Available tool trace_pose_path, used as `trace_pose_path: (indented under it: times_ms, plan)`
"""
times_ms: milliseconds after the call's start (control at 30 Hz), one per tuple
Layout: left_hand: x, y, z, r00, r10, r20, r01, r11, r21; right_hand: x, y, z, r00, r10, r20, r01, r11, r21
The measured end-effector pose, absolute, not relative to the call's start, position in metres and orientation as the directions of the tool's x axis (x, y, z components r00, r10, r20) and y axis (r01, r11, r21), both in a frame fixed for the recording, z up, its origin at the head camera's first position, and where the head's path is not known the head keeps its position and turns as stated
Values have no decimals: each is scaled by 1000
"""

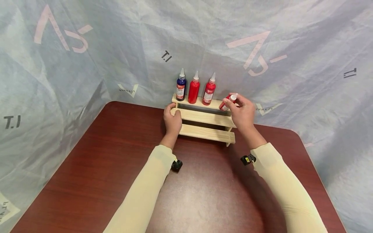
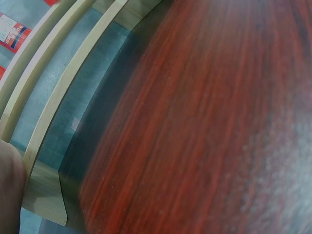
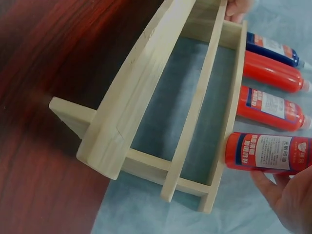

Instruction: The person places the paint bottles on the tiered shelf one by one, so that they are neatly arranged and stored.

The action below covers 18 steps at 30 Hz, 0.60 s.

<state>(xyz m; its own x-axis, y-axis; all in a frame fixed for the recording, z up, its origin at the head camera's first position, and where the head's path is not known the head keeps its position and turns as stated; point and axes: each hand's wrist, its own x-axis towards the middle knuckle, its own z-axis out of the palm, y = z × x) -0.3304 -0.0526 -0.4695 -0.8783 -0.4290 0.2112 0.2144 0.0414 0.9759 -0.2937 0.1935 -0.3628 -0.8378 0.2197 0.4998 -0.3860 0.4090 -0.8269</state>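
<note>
A three-step wooden rack (image 1: pixel 207 133) stands at the back of the table. On its top step are a dark blue bottle (image 1: pixel 181 88) and two red bottles, one plain (image 1: pixel 193 92) and one with its label facing forward (image 1: pixel 209 93), all with white pointed caps. My right hand (image 1: pixel 244 112) holds another red bottle (image 3: pixel 267 152), tilted, at the right end of the top step; in the right wrist view its base meets or overlaps that step's edge. My left hand (image 1: pixel 173 119) grips the rack's left end, thumb over the middle step.
The dark red-brown wooden table (image 1: pixel 116 155) extends in front of the rack and to both sides. Behind it hangs a grey-blue cloth (image 1: pixel 198 42) with printed letters, close to the rack's back. A black wrist camera (image 1: pixel 176 165) sits at the left cuff.
</note>
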Motion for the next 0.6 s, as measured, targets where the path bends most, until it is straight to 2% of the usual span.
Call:
trace_pose_path:
  times_ms: [333,600]
  plan:
    - [-332,-53,-469,-880,-419,223,235,24,972,-303,195,-353,-858,182,481,-353,470,-809]
    - [-331,-53,-471,-885,-412,216,229,18,973,-311,198,-350,-882,209,423,-280,489,-826]
